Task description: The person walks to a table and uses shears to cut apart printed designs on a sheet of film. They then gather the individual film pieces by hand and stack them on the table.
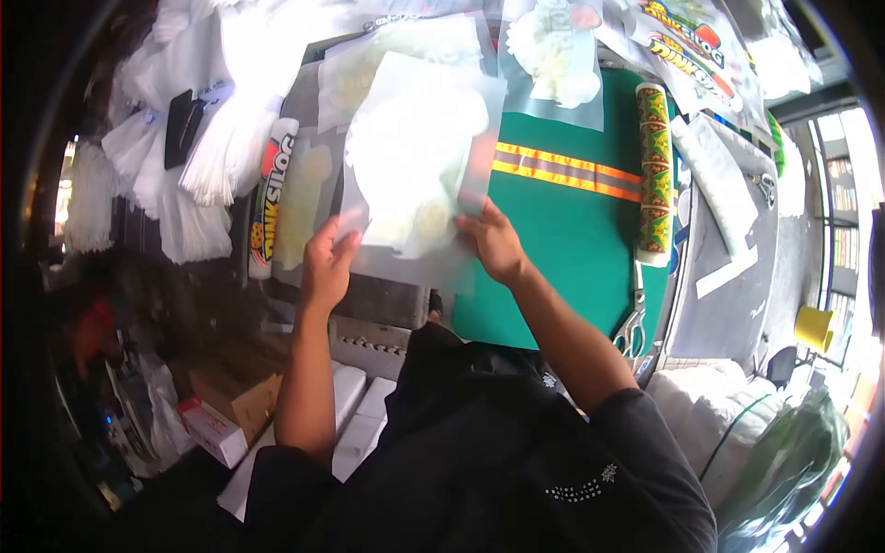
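Note:
A translucent film sheet (419, 157) with a large white printed shape is held up in front of me by its lower part. My left hand (326, 263) pinches its lower left side between thumb and fingers. On the right side, my right hand (498, 244) grips the same sheet in the same way. Beneath and to the right lies green fabric (553, 249) crossed by an orange and silver reflective strip (567, 172). More printed film sheets (553, 55) lie behind, and one (309, 198) is partly hidden left of the held sheet.
A red-green patterned roll (653, 175) lies on the fabric's right edge, above metal scissors (632, 327). Another printed roll (273, 198) is at left, near piled white sheets (221, 92) and a black phone-like object (183, 127). Boxes (217, 429) and a white sack (705, 410) sit lower down.

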`<state>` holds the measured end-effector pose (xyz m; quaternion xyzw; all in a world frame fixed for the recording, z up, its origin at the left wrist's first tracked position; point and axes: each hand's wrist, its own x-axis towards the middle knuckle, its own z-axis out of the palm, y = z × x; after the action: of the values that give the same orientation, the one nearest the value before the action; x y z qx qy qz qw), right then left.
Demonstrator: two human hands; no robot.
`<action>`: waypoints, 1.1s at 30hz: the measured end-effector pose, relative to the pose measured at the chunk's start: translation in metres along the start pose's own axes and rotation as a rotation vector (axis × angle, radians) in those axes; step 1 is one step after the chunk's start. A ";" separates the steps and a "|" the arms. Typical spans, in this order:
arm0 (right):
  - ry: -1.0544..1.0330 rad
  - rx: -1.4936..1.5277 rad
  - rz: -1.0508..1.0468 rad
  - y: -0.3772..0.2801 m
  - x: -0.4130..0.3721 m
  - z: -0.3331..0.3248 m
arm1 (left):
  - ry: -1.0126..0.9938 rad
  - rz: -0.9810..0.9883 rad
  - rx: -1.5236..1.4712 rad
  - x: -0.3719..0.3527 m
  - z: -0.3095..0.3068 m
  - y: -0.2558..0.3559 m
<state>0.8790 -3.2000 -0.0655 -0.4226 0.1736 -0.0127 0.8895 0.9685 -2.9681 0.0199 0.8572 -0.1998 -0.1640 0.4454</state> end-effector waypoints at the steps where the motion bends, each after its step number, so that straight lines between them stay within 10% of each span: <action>1: 0.043 -0.012 -0.048 -0.002 0.014 0.011 | 0.091 0.018 -0.104 0.010 -0.007 0.008; 4: 0.219 0.172 0.032 -0.022 0.053 0.052 | 0.170 -0.079 -0.405 0.027 -0.041 -0.021; 8: 0.188 0.264 -0.213 0.002 0.154 0.081 | 0.320 -0.039 0.164 0.016 -0.106 -0.079; 12: 0.191 -0.154 0.097 0.013 0.173 0.131 | 0.474 -0.078 0.633 -0.011 -0.149 -0.158; 15: -0.064 -0.887 0.253 0.047 0.169 0.142 | 0.175 -0.078 0.525 -0.017 -0.155 -0.170; 18: 0.212 -0.965 0.209 0.107 0.115 0.169 | 0.193 -0.261 0.488 -0.008 -0.151 -0.183; 20: 0.263 -0.832 0.296 0.111 0.084 0.181 | 0.081 -0.358 0.400 -0.001 -0.145 -0.143; 22: 0.361 -0.935 0.177 0.151 0.074 0.171 | 0.080 -0.422 -0.517 -0.017 -0.126 -0.130; 24: 0.306 -1.050 0.153 0.148 0.058 0.163 | 0.008 -0.497 -0.811 -0.036 -0.108 -0.104; 26: 0.210 -1.107 0.172 0.118 0.039 0.153 | -0.116 -0.347 -0.923 -0.051 -0.093 -0.097; 28: 0.277 -0.850 0.286 0.100 0.027 0.137 | -0.073 0.864 0.111 -0.054 -0.074 -0.104; 30: 0.206 -0.444 0.277 0.068 0.000 0.124 | 0.102 1.289 -0.046 -0.056 -0.055 -0.004; 32: -0.149 0.191 0.092 0.012 -0.066 0.143 | 0.102 1.302 -0.065 -0.057 -0.035 -0.010; 33: -0.163 0.123 0.086 0.015 -0.075 0.122 | -0.338 0.728 -0.556 -0.056 -0.028 -0.010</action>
<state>0.8457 -3.0861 0.0165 -0.3588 0.1173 0.0492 0.9247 0.9348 -2.9161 0.0322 0.5414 -0.5048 -0.1816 0.6473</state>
